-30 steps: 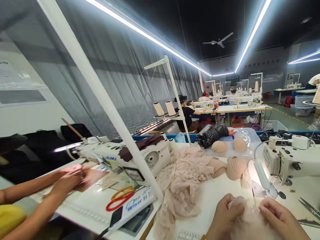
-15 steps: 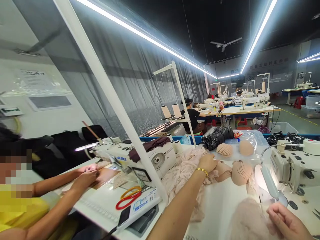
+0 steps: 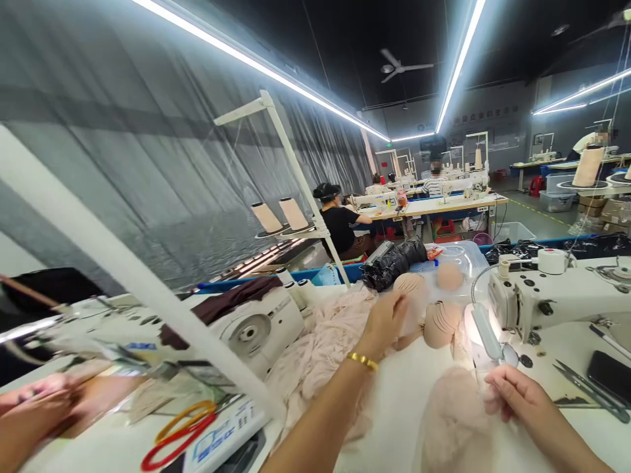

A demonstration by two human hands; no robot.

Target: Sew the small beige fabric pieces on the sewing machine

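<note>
My left hand (image 3: 387, 323), with a gold bracelet at its wrist, reaches over the table with closed fingers on a blurred piece of pale beige fabric (image 3: 412, 316). A heap of beige lace fabric (image 3: 325, 335) lies left of it, and a stack of beige bra cups (image 3: 440, 324) just to its right. My right hand (image 3: 515, 394) is pinched closed at the edge of sheer beige fabric (image 3: 448, 420), which hangs toward the front of the table. Close beyond these fingers is the sewing machine (image 3: 527, 302) with its lit lamp (image 3: 487, 332).
Tweezers (image 3: 591, 392) and a black phone (image 3: 611, 378) lie at the right. On the left, a co-worker's hands (image 3: 44, 401) work at another sewing machine (image 3: 251, 332), behind a white post (image 3: 128, 263). Red-handled scissors (image 3: 180, 440) lie nearby. A clear plastic bin (image 3: 468, 263) stands behind the cups.
My view has swung right, so things appear farther left. My left hand has lifted from the pile with a pale piece of fabric. My right hand stays by the machine.
</note>
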